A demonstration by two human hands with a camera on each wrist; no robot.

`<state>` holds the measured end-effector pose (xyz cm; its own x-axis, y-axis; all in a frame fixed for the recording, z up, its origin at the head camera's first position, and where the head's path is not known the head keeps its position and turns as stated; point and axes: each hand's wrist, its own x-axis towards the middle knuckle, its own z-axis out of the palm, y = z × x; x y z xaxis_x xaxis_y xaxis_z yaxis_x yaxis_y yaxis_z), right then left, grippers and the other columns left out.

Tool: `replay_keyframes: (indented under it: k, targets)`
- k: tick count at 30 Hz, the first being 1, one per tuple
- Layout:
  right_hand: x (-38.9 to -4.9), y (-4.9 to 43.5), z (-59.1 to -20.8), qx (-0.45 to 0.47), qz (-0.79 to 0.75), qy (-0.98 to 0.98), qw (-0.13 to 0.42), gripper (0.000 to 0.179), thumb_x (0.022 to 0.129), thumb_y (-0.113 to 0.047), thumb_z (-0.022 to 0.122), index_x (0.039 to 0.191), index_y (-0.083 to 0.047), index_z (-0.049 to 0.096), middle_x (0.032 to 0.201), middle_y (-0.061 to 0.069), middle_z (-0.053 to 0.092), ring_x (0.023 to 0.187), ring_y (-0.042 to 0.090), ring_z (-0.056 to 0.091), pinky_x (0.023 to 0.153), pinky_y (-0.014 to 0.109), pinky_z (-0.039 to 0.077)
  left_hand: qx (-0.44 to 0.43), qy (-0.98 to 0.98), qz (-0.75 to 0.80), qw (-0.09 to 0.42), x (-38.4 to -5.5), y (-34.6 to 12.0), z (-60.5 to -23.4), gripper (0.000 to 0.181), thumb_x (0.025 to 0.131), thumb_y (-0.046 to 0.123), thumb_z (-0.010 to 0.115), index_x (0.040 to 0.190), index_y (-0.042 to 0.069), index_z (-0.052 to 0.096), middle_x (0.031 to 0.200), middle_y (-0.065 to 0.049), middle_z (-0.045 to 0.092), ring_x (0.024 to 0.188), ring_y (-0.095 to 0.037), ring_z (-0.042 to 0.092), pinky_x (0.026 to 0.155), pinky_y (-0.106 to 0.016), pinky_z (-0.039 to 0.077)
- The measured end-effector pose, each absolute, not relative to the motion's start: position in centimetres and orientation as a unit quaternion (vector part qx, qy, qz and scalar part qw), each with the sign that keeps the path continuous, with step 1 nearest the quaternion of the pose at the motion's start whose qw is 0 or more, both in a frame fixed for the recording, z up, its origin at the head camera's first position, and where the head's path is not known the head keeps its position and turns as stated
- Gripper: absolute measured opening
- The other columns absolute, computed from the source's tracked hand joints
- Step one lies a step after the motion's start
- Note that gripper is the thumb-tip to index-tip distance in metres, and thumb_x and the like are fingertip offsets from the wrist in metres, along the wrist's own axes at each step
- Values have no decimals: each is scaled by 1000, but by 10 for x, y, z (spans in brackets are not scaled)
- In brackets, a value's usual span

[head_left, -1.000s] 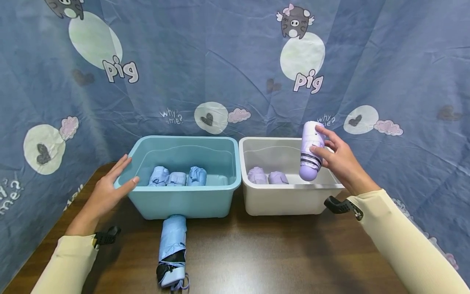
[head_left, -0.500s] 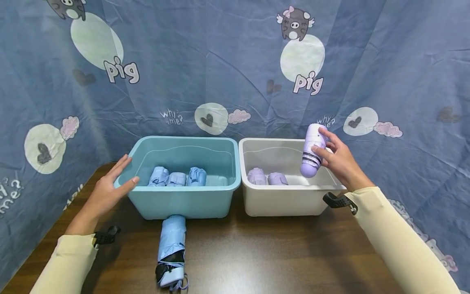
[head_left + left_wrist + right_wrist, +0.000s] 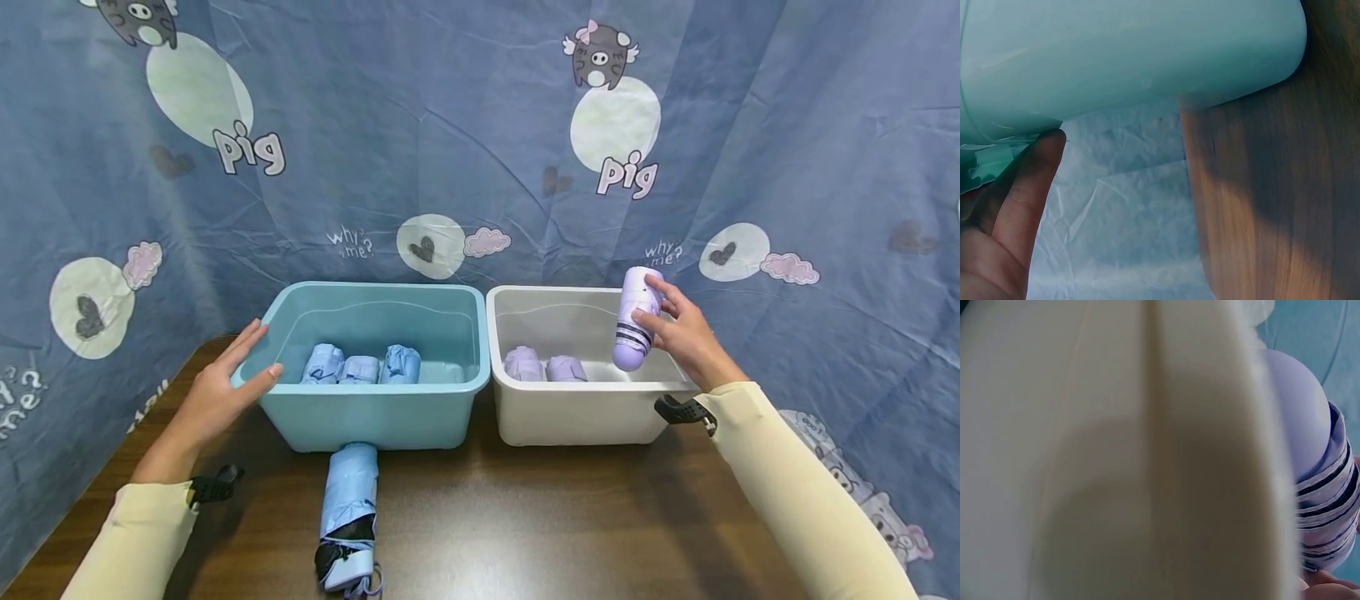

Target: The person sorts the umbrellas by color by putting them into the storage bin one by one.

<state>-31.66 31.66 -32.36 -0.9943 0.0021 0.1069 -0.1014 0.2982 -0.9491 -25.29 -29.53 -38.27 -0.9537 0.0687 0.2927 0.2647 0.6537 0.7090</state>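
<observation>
A lilac folded umbrella [image 3: 637, 308] with dark stripes near its rounded handle end hangs tilted over the right side of the white bin [image 3: 577, 412]. My right hand [image 3: 686, 337] grips it with thumb and fingers, handle end down. In the right wrist view the umbrella's handle [image 3: 1300, 412] shows past the blurred bin wall. My left hand [image 3: 221, 379] rests at the left corner of the teal bin [image 3: 375, 417], fingers extended along its side and thumb over the front rim. One digit [image 3: 1029, 194] touches the bin in the left wrist view.
Three rolled blue umbrellas [image 3: 362, 369] lie in the teal bin, and two lilac ones [image 3: 566, 368] in the white bin. A blue folded umbrella [image 3: 348, 517] lies on the wooden table [image 3: 540, 517] before the teal bin. A patterned blue cloth [image 3: 480, 125] hangs behind.
My right hand has shifted slightly left and down with the lilac umbrella, which stays over the white bin. The left hand keeps its place on the teal bin.
</observation>
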Motion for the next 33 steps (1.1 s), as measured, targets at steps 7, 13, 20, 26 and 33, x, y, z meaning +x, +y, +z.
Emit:
replay_keyframes:
  k: [7,13,20,26,33]
  targets:
    - [-319,319,-332,33,575,-817,22,74,94,-15,63,155,-23,23,151,27,23,120,38,44,74,26,53,-97,-898,-412,124,-253,-294,-384,74,95,35,59,156,19,19,162,1,6,143,-46,9,99,-77,16]
    - [-326,317,-344,33,575,-818,6,72,93,-9,63,154,-19,27,145,30,26,108,35,50,71,30,55,-87,-900,-411,115,-251,-296,-384,75,95,37,58,156,20,18,162,3,5,144,-45,9,98,-77,17]
    - [-330,315,-351,42,554,-831,-15,70,92,-3,61,153,-18,30,142,29,31,99,31,54,70,36,54,-94,-900,-408,120,-254,-296,-384,75,95,36,58,156,19,17,162,1,5,143,-47,9,98,-77,16]
    - [-330,317,-354,30,540,-838,-65,67,93,1,58,152,-14,31,144,29,27,102,35,54,73,39,55,-100,-902,-404,117,-253,-296,-386,74,96,35,57,156,19,17,162,0,5,142,-49,9,96,-78,16]
    - [-333,317,-353,14,475,-875,-98,64,90,4,58,149,-8,37,135,28,37,97,31,54,72,39,55,-93,-900,-408,119,-254,-295,-384,74,95,36,57,156,21,18,162,4,6,144,-45,8,99,-77,16]
